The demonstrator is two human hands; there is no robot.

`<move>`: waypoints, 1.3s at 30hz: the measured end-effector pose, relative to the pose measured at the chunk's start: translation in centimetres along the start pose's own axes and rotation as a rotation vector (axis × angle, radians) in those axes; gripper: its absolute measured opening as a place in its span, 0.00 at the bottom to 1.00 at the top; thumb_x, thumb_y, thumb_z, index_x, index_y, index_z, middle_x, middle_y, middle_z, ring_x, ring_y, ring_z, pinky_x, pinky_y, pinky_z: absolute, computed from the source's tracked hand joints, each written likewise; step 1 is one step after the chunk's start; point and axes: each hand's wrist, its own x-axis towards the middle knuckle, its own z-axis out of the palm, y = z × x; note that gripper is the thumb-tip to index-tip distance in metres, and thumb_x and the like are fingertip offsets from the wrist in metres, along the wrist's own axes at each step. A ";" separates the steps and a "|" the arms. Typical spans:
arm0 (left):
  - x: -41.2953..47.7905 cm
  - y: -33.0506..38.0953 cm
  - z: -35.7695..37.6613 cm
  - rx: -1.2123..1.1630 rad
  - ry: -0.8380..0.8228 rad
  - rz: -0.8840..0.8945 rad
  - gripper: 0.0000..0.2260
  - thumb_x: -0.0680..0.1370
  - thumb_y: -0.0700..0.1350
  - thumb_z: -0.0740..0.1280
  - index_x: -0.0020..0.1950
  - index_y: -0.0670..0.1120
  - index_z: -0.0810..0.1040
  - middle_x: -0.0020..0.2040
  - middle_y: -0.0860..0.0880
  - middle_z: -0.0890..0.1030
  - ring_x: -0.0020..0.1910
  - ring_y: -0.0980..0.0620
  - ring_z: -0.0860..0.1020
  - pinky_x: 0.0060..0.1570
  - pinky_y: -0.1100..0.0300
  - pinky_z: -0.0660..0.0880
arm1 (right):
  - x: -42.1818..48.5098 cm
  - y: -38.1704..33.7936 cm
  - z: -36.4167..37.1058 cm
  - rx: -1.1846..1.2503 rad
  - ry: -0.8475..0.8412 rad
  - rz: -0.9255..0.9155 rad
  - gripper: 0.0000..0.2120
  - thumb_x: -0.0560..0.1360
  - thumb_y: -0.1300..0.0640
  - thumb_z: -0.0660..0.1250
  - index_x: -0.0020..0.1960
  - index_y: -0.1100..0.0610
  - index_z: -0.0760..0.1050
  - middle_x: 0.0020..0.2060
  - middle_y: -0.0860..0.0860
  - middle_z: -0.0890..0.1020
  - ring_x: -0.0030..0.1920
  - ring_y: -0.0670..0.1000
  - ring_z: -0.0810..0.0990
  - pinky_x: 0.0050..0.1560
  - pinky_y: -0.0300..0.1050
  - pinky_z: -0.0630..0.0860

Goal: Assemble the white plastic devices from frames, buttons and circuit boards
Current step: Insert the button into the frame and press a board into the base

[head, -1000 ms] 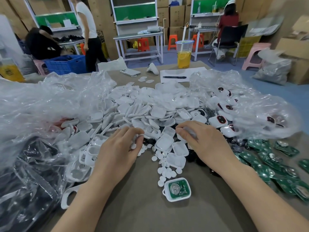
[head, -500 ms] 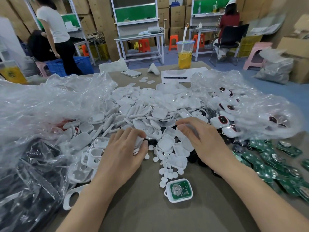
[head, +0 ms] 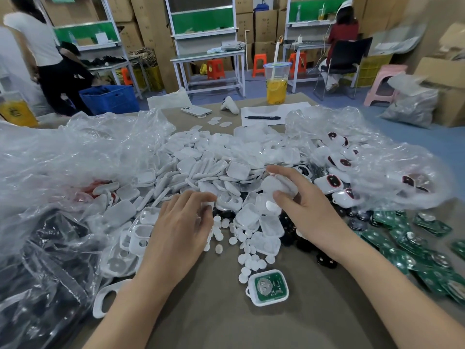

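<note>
White shell (head: 278, 185) sits pinched in the right hand (head: 309, 215) (thumb underneath). The left hand (head: 176, 233) pinches a small piece (head: 209, 205) mid-worktop.

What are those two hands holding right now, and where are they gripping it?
The right hand pinches a white shell by its edges, between thumb and fingers. The left hand pinches a small white part at its fingertips; where exactly cannot be told.

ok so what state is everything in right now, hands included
left hand, pinching a small white part
right hand, gripping a white shell
front frame, circuit board seated, top uncovered
drink cup, upright, lid on
phone, face down
pen, lying on paper
</note>
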 end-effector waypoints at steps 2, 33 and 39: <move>0.0 0.0 0.0 -0.003 -0.007 -0.008 0.10 0.80 0.42 0.65 0.60 0.50 0.78 0.52 0.56 0.79 0.54 0.56 0.73 0.57 0.58 0.68 | -0.1 0.1 -0.1 0.038 -0.005 0.021 0.25 0.80 0.62 0.61 0.65 0.33 0.72 0.59 0.37 0.80 0.26 0.40 0.66 0.33 0.29 0.67; -0.3 3.7 -0.7 -0.807 -0.108 -0.308 0.08 0.71 0.55 0.72 0.48 0.56 0.80 0.45 0.54 0.85 0.46 0.55 0.83 0.47 0.67 0.76 | -1.4 -3.1 1.1 0.307 -0.127 -0.027 0.06 0.70 0.48 0.76 0.47 0.45 0.85 0.36 0.48 0.86 0.38 0.44 0.82 0.39 0.32 0.75; -0.1 4.0 -0.9 -1.001 -0.107 -0.354 0.07 0.72 0.47 0.74 0.46 0.47 0.80 0.44 0.48 0.85 0.44 0.54 0.83 0.45 0.67 0.77 | -1.4 -3.2 1.5 0.315 -0.155 -0.012 0.11 0.71 0.48 0.77 0.54 0.42 0.84 0.44 0.45 0.86 0.45 0.43 0.83 0.49 0.40 0.81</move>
